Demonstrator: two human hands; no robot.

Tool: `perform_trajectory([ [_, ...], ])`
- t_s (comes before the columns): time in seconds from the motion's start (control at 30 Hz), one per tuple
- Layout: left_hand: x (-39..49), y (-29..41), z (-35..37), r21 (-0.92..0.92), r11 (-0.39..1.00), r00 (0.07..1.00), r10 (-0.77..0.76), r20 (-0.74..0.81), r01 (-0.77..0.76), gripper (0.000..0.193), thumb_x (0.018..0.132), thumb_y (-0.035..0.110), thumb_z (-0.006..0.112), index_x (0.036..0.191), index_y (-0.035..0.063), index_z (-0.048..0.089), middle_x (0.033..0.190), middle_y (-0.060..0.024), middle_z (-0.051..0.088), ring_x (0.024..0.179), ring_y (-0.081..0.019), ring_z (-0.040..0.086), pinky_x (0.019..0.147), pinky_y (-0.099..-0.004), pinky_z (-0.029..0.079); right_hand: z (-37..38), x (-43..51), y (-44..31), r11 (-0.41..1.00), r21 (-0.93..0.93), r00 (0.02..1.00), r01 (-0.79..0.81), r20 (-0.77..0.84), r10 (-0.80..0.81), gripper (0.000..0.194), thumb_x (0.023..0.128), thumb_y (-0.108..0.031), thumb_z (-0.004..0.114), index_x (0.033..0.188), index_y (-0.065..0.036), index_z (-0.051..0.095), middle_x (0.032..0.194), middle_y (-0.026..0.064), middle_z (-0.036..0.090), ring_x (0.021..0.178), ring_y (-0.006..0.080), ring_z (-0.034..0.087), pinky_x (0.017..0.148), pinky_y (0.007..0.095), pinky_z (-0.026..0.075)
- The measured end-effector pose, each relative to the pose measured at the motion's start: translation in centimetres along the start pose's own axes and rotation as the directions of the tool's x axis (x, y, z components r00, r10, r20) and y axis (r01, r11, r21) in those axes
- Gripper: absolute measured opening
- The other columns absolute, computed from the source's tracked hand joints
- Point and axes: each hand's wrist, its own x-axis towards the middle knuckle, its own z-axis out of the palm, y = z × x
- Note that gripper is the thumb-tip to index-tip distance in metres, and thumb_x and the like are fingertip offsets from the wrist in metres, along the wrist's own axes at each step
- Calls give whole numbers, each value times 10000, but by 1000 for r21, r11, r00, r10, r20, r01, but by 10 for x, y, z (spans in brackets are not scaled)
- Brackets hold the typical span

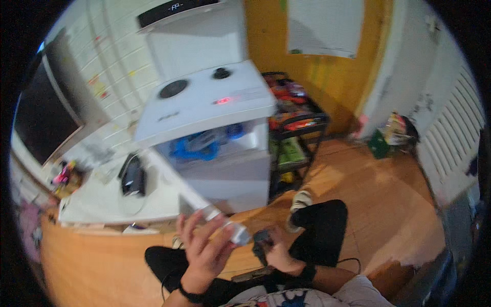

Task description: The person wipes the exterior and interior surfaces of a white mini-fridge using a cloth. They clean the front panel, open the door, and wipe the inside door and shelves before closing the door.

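Observation:
My left hand [205, 241] has its fingers around a slim white bar-like object [238, 232], whose full shape is blurred. Close beside it on the right, my right hand [279, 251] grips a dark grey object [261, 241], its kind unclear from the blur. Both hands are above my lap, between my black-trousered knees. In front of me stands a white cabinet-like appliance [238, 90] with a round dark disc, a black knob and a lit red display on its top. Blue plastic items [197, 147] lie in its open compartment.
A black device with a cable [133, 177] lies on the low white table [90, 209] at left. Right of the appliance is a black tiered cart [320, 119] full of colourful packets. A green box [378, 144] stands on the wooden floor [399, 207] by the wall.

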Motion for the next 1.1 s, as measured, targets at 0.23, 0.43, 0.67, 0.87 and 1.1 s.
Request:
perform_trajectory([
  [0.23, -12, -3, 3, 45, 999, 1000, -18, 11, 18, 404, 878, 516, 518, 1095, 181, 581, 1183, -66, 563, 1211, -398, 417, 1041, -622, 201, -7, 22, -64, 898, -127, 906, 422, 85, -414, 204, 759, 27, 632, 950, -23, 580, 1021, 124, 495, 948, 266, 540, 783, 331, 452],
  [0.43, -14, -14, 4, 57, 996, 997, 66, -31, -64, 346, 959, 369, 411, 1189, 140, 531, 1265, -100, 519, 1259, -412, 379, 1060, -628, 184, 3, 47, -105, 853, -14, 851, 522, 67, -521, 180, 765, -62, 682, 895, -17, 565, 1015, 116, 499, 902, 296, 539, 739, 344, 464],
  [0.67, -18, -12, 4, 49, 998, 999, 34, -20, -33, 366, 954, 394, 429, 1196, 139, 529, 1271, -105, 516, 1254, -407, 388, 1062, -621, 192, 6, 42, -100, 924, 63, 925, 378, 14, -380, 187, 790, -69, 700, 793, 19, 535, 992, 146, 521, 883, 257, 525, 751, 321, 437],
  [0.87, -17, -13, 6, 27, 998, 998, 55, -44, -54, 384, 954, 410, 419, 1197, 132, 527, 1266, -106, 517, 1245, -402, 401, 1057, -616, 212, 9, 37, -78, 906, 59, 907, 420, 11, -421, 202, 763, -74, 704, 828, 3, 529, 932, 137, 490, 799, 288, 542, 636, 331, 458],
  [1.1, -21, -16, 4, 47, 998, 998, 42, -42, -40, 399, 952, 434, 409, 1191, 138, 529, 1258, -107, 520, 1247, -409, 396, 1050, -620, 217, 11, 26, -47, 906, 0, 905, 423, 55, -422, 187, 727, -54, 708, 821, -9, 553, 931, 115, 505, 818, 285, 545, 672, 351, 459],
])
